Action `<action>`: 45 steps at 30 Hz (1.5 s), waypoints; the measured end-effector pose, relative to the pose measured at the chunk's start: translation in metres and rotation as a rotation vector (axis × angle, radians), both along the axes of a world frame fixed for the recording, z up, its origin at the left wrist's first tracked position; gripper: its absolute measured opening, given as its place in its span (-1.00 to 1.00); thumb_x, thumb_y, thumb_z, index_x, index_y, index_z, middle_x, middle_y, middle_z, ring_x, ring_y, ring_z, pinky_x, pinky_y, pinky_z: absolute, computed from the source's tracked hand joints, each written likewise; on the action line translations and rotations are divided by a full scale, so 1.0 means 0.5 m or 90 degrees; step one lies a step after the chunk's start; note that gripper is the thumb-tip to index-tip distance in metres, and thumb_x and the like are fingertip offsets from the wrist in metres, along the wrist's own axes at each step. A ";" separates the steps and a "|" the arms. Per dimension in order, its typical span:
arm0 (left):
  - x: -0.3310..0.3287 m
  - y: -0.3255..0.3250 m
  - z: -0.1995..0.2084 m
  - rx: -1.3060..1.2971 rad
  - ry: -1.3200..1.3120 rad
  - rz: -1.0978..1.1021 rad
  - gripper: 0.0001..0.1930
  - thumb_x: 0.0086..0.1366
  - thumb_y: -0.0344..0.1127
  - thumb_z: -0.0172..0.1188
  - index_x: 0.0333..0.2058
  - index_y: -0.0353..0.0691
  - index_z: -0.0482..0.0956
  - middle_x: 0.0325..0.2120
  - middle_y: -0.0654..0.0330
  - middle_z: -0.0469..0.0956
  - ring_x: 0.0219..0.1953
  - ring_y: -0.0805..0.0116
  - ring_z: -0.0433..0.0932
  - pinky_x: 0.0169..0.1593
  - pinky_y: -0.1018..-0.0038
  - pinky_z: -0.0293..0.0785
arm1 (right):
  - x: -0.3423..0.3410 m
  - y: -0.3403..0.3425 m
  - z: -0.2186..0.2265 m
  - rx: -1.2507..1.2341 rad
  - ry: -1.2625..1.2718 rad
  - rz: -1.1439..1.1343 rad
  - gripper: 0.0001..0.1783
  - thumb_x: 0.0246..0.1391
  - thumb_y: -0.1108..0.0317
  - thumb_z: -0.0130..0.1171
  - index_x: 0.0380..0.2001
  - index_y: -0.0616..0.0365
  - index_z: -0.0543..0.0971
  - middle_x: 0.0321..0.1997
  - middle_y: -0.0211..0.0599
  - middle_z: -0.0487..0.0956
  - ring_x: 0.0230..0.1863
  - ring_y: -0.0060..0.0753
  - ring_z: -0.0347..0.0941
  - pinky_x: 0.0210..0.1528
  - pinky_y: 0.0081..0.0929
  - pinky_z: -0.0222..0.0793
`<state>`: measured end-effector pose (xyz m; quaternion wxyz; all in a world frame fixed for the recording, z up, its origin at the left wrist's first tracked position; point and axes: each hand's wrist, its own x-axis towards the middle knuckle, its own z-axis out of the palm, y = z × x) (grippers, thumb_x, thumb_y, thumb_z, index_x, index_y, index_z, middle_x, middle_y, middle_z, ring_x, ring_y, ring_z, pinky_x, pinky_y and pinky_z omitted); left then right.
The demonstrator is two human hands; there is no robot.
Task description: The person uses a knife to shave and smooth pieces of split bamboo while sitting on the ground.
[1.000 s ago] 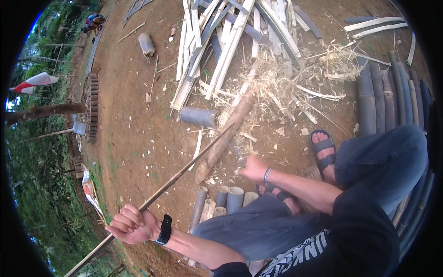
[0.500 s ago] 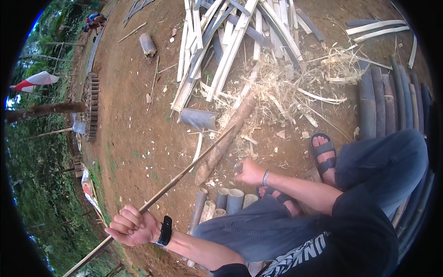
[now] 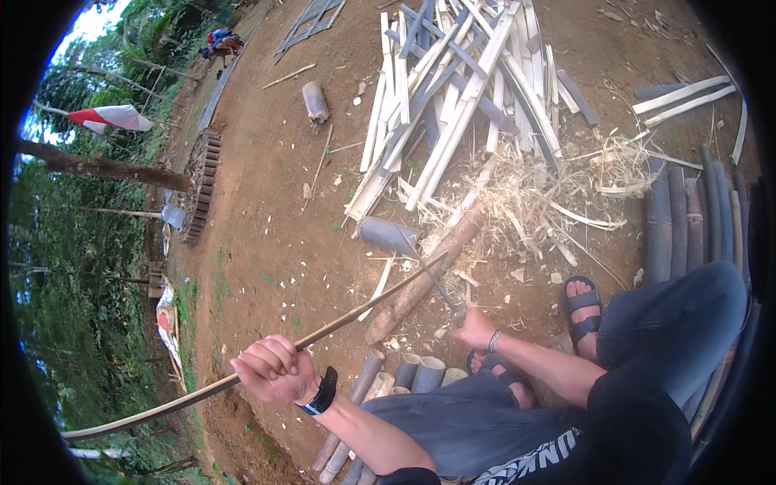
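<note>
My left hand (image 3: 275, 369) is closed round a long, thin bamboo strip (image 3: 356, 315), which bows from the lower left up to a brown log (image 3: 396, 314) on the ground. The strip's far end rests on or just over the log; which one I cannot tell. In my right hand (image 3: 475, 330) is the handle of a long-bladed knife (image 3: 436, 284). Its narrow blade points up and left and crosses the strip near the far end. Whether edge and strip touch is not clear. Past the log lies a short grey bamboo section (image 3: 388, 234).
Split bamboo slats (image 3: 453, 105) lie heaped ahead, with pale curled shavings (image 3: 525, 194) beside them. Bamboo poles (image 3: 659, 218) line the right side. Short bamboo tubes (image 3: 428, 373) lie by my legs. A red and white flag (image 3: 113, 118) hangs at far left.
The whole view has shifted, so the scene sits further right and lower. My left hand has moved forward, and the strip bows more. Both hands keep their holds.
</note>
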<state>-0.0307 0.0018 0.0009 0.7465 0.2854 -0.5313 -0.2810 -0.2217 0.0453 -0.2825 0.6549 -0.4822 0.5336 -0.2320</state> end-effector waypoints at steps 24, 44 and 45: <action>-0.047 -0.021 0.370 0.156 0.295 -0.109 -0.44 0.21 0.34 -0.02 -0.59 -0.07 0.33 -0.83 0.43 0.13 -0.80 0.57 0.15 -0.63 0.60 0.10 | -0.438 -0.137 0.650 -0.402 0.145 -0.025 -0.60 -0.17 0.13 0.42 -0.56 0.27 0.53 -0.68 -0.42 0.47 -0.68 -0.66 0.30 -0.61 -0.54 0.23; 0.024 -0.177 0.489 0.297 0.365 -0.171 -0.51 0.39 0.17 -0.28 -0.42 -0.19 0.27 -0.66 0.37 0.26 -0.60 0.52 0.31 -0.52 0.55 0.29 | -0.178 -0.117 0.679 -0.158 -0.254 0.285 -0.59 -0.07 0.28 0.40 -0.25 0.31 0.48 -0.69 -0.49 0.42 -0.79 -0.72 0.21 -0.74 -0.68 0.12; 0.031 -0.182 0.488 0.297 0.365 -0.169 -0.51 0.39 0.16 -0.28 -0.42 -0.19 0.27 -0.65 0.36 0.27 -0.60 0.52 0.31 -0.52 0.55 0.30 | -0.171 -0.122 0.678 -0.123 -0.274 0.294 -0.58 -0.07 0.29 0.40 -0.23 0.30 0.47 -0.70 -0.51 0.39 -0.79 -0.71 0.21 -0.74 -0.67 0.12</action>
